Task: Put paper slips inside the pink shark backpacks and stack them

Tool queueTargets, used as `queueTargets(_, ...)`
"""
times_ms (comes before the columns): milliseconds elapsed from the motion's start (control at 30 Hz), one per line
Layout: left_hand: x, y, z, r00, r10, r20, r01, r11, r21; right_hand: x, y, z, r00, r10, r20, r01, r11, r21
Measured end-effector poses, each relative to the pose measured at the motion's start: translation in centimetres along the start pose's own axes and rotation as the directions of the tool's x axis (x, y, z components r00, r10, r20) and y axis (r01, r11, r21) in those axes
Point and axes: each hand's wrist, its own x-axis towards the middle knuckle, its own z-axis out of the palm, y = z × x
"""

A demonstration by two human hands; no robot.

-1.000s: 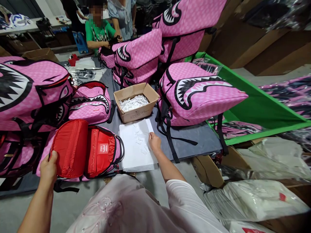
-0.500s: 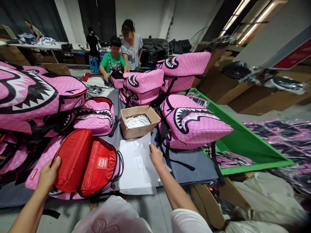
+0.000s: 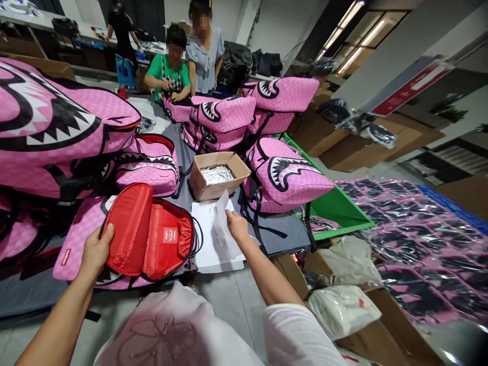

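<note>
Fingers of my left hand are closed on the edge of the opened flap of a pink backpack. Its red lining faces up, with a small label inside. To the right, my right hand pinches the corner of a thin white sheet of paper, lifted and curled above a stack of white paper. Just behind the stack stands a small cardboard box full of small white pieces.
Pink shark-mouth backpacks stand right, left and behind on the grey table. Beyond the right side are a green bin, bagged pink goods and open cartons. Two people are across the table.
My right hand has raised the top sheet off the stack and bent it leftward. My left hand still holds the backpack's flap. The camera view has shifted to the right and down.
</note>
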Motion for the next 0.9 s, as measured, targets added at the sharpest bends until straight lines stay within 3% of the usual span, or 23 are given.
queueTargets(200,0.8,-0.5,-0.3,0.992,0.100,0.075,-0.104,0.994,0.042,-2.2,-9.2,-2.2,0.988,-0.146,0.048,0.147,0.989,-0.026)
queueTargets(400,1.7,-0.7,-1.5,0.976,0.118,0.183,-0.115,0.993,-0.029,-2.8,-18.2,-2.6,0.956,-0.239,0.171,0.239,0.971,0.023)
queueTargets(667,3.3,-1.6,-3.4,0.959,0.130,0.253,-0.119,0.991,-0.056,-4.6,-23.3,-2.9,0.928,-0.246,0.280,0.251,0.968,0.017)
queueTargets(900,4.1,-1.8,-3.7,0.948,0.135,0.287,-0.122,0.990,-0.064,-3.5,-28.4,-1.0,0.937,-0.279,0.211,0.214,0.934,0.286)
